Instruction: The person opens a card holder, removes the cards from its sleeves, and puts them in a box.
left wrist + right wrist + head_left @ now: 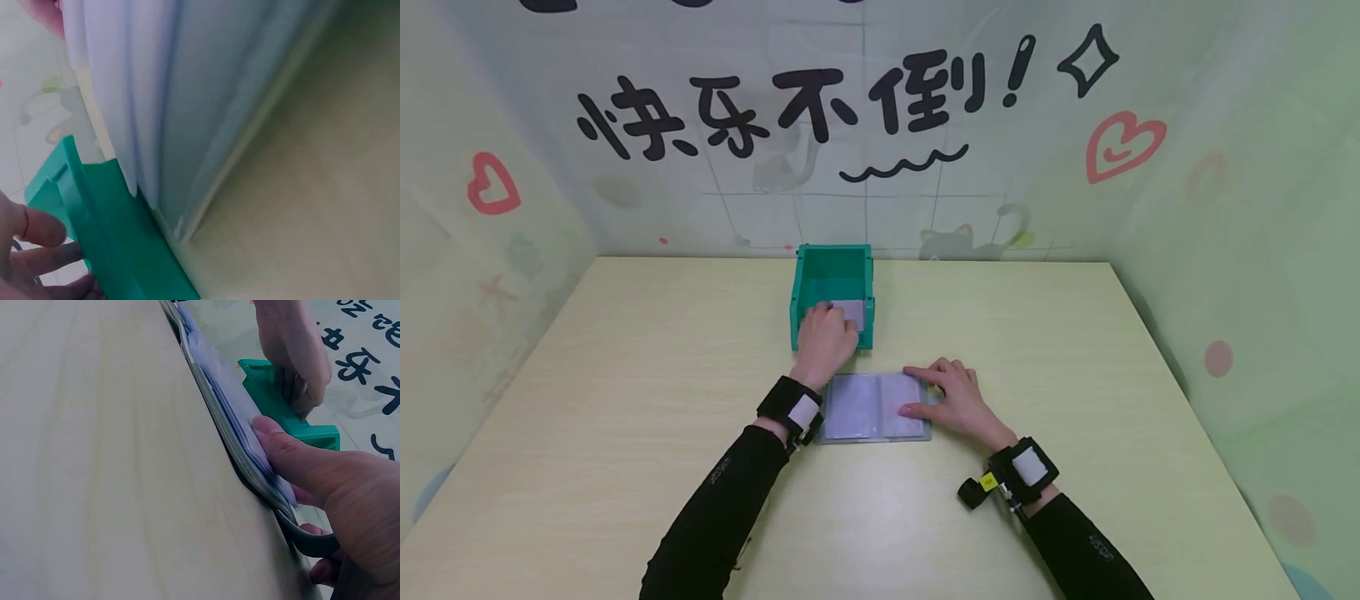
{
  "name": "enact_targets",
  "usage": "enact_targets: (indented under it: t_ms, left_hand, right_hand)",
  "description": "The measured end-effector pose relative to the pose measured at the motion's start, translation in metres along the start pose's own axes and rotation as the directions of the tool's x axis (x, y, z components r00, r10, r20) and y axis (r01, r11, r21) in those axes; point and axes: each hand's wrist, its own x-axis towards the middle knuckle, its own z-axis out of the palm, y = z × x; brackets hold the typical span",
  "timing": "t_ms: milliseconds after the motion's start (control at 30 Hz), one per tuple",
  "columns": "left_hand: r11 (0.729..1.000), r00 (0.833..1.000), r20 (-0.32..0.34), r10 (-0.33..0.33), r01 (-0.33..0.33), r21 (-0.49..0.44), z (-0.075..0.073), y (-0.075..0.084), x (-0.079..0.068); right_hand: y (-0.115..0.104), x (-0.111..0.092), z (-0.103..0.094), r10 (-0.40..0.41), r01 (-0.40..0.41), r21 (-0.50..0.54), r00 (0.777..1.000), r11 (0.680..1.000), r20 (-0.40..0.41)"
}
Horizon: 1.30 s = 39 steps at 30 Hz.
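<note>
An open card album (853, 408) with clear, lilac-looking pocket pages and a grey-blue cover lies on the table. My right hand (958, 400) grips its right side, the thumb (269, 428) on the pages and other fingers by the cover's edge. Just behind the album stands a green plastic bin (870, 287). My left hand (826, 342) reaches over the bin's front wall, fingers bent down into it. Beside those fingers a pale lilac card (852, 312) shows inside. The bin wall hides the left fingertips, so whether they hold anything is unclear.
The light wood table (625, 400) spreads out around both arms. Printed cloth walls (700, 208) rise along its back and sides. A small black device with a yellow tag (988, 482) hangs from the right wrist strap.
</note>
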Motion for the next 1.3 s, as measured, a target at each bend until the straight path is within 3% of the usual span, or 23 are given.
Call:
enact_targets:
  t_ms: [100,167,233,367,433,500,833,1100,1300]
  left_hand:
    - [0.998,0.999,-0.03,0.034,-0.035,-0.061,-0.002,0.003,-0.011]
    - [0.992,0.998,0.018,0.061,-0.059,-0.115,-0.005,0.005,-0.021]
    - [0.984,0.989,0.113,0.1,-0.081,-0.16,-0.008,0.007,-0.03]
    - [0.977,0.929,0.339,0.148,-0.083,-0.198,-0.013,0.003,-0.045]
    - [0.98,0.902,0.407,0.145,-0.073,-0.187,-0.013,0.0,-0.05]
    - [0.982,0.886,0.442,0.141,-0.068,-0.177,-0.012,-0.004,-0.053]
    - [0.981,0.861,0.492,0.13,-0.041,-0.189,-0.011,-0.007,-0.056]
    - [0.987,0.856,0.503,0.12,-0.049,-0.152,-0.008,-0.007,-0.056]
    - [0.986,0.854,0.5,0.141,-0.075,-0.149,-0.01,-0.006,-0.058]
  right_hand:
    - [-0.001,0.0,0.0,0.004,-0.004,0.0,1.0,1.0,0.001]
    - [-0.003,0.0,-0.001,0.011,-0.011,0.004,1.0,1.0,0.004]
    - [-0.004,-0.001,-0.001,0.009,-0.009,0.002,1.0,1.0,0.0]
    - [-0.004,-0.001,-0.001,0.011,-0.011,0.001,1.0,1.0,-0.001]
    - [-0.004,-0.001,-0.001,0.013,-0.013,-0.005,1.0,1.0,-0.001]
    - [-0.004,-0.002,-0.001,0.018,-0.018,-0.003,1.0,1.0,0.001]
    - [-0.007,0.001,-0.001,0.031,-0.031,-0.008,1.0,0.999,0.008]
    - [-0.013,0.006,-0.003,0.069,-0.069,-0.006,0.996,0.998,0.064]
    - [-0.013,0.011,-0.003,0.071,-0.073,0.038,0.996,0.997,0.051]
